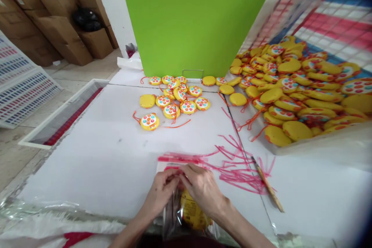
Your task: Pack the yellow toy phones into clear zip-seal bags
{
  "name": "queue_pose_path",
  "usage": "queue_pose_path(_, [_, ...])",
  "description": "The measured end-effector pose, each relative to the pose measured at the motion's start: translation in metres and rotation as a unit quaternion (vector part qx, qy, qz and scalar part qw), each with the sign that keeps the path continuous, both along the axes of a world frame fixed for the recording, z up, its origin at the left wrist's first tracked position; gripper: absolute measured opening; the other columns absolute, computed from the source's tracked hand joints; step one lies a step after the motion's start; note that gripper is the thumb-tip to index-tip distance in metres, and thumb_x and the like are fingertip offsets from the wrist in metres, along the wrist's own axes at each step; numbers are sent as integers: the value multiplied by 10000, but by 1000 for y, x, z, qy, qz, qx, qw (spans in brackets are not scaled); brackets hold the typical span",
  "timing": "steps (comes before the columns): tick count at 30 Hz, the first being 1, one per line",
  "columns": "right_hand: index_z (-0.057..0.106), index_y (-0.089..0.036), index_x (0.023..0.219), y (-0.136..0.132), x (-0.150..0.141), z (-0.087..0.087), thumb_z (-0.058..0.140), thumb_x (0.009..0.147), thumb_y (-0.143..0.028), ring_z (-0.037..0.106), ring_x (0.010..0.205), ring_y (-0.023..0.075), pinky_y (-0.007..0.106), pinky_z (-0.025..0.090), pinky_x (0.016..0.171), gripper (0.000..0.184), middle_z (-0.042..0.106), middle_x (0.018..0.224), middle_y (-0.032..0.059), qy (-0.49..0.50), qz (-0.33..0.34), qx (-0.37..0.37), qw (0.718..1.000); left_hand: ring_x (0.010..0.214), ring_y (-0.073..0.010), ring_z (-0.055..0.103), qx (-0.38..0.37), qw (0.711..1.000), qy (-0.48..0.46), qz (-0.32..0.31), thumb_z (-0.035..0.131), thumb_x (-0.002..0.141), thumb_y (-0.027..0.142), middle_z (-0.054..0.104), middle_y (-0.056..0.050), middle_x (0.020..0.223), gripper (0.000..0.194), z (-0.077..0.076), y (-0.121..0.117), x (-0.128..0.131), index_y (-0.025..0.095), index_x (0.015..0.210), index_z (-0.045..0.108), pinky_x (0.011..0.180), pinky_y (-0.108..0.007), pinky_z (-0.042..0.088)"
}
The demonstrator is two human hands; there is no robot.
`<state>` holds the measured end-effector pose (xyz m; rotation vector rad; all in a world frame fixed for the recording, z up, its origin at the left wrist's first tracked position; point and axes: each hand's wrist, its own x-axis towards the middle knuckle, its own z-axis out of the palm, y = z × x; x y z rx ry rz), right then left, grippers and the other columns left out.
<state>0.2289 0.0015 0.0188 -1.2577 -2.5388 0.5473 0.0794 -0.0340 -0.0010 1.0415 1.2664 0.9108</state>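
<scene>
Left hand (166, 186) and right hand (202, 188) are pinching the top of a clear, crinkly plastic bag (174, 217), fingertips nearly meeting. A rounded yellow toy (193, 211) is sitting inside, at the near edge of the smooth white desk (101, 155). Thin pink strips (241, 178) are lying tangled beside a slim wooden-handled tool (269, 188). Glossy oval yellow toys (188, 107) with orange cords are lying beyond.
</scene>
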Motion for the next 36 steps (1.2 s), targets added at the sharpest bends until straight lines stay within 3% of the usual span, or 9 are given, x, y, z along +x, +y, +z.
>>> queue_pose_path(6, [600, -180, 771, 2, -10, -6, 546, 807, -54, 599, 616, 131, 228, 319, 519, 141, 635, 720, 9, -64, -3, 41, 997, 672, -178, 562, 48, 997, 60, -3, 458, 801, 205, 630, -33, 687, 212, 2, 2, 9, 125, 778, 653, 607, -244, 407])
queue_pose_path(10, [585, -175, 705, 6, -11, -11, 529, 801, -79, 575, 565, 124, 222, 316, 504, 146, 629, 678, 6, -21, -25, 54, 998, 674, -179, 566, 72, 990, 122, 4, 439, 824, 219, 642, -42, 714, 224, 0, -2, 11, 144, 788, 647, 610, -245, 408])
queue_pose_path(14, [613, -176, 765, 19, 24, -9, 491, 801, -128, 584, 563, 115, 200, 381, 542, 136, 645, 671, 1, 97, -135, 7, 986, 691, -189, 595, 41, 993, 112, 11, 455, 835, 302, 659, -60, 754, 235, -3, -6, 2, 151, 820, 636, 640, -257, 437])
queue_pose_path(17, [621, -177, 766, 22, 57, -3, 494, 794, -167, 583, 559, 123, 204, 408, 550, 130, 645, 656, 1, 122, -224, -21, 967, 694, -192, 596, 12, 996, 81, 20, 486, 812, 340, 648, -60, 729, 232, -4, -5, -4, 148, 785, 613, 641, -259, 436])
queue_pose_path(20, [627, -189, 758, 12, 59, 5, 508, 803, -167, 589, 594, 118, 203, 412, 581, 128, 655, 695, -3, 107, -182, -36, 977, 678, -183, 578, -6, 998, 50, 26, 516, 787, 357, 631, -52, 712, 226, -3, -2, -5, 144, 767, 590, 614, -251, 423])
queue_pose_path(24, [636, -200, 806, -4, 17, 3, 534, 833, -176, 596, 649, 121, 206, 391, 593, 108, 654, 749, 1, 60, -72, -22, 995, 658, -181, 573, -15, 1000, 16, 15, 503, 776, 328, 623, -40, 714, 224, 0, 1, -2, 135, 842, 595, 594, -256, 420])
queue_pose_path(30, [594, -179, 763, -2, -19, -7, 547, 819, -111, 600, 666, 147, 237, 343, 549, 99, 646, 759, 19, -73, -13, 48, 996, 673, -178, 531, 40, 997, 66, -8, 446, 770, 252, 587, -30, 656, 212, 2, 1, 0, 134, 727, 617, 614, -254, 400])
queue_pose_path(33, [585, -176, 730, 0, -22, -6, 529, 811, -93, 584, 625, 136, 235, 335, 536, 128, 641, 725, 19, -65, -13, 51, 997, 653, -178, 529, 52, 992, 116, -1, 438, 792, 249, 590, -31, 643, 223, 2, -1, 2, 144, 707, 615, 597, -251, 391])
queue_pose_path(36, [598, -184, 721, 4, -7, -6, 500, 800, -119, 574, 575, 118, 216, 351, 536, 142, 640, 672, -2, 12, -80, 16, 997, 656, -186, 563, 48, 988, 147, -4, 437, 823, 284, 638, -47, 701, 241, 3, -4, 0, 155, 787, 637, 605, -257, 405])
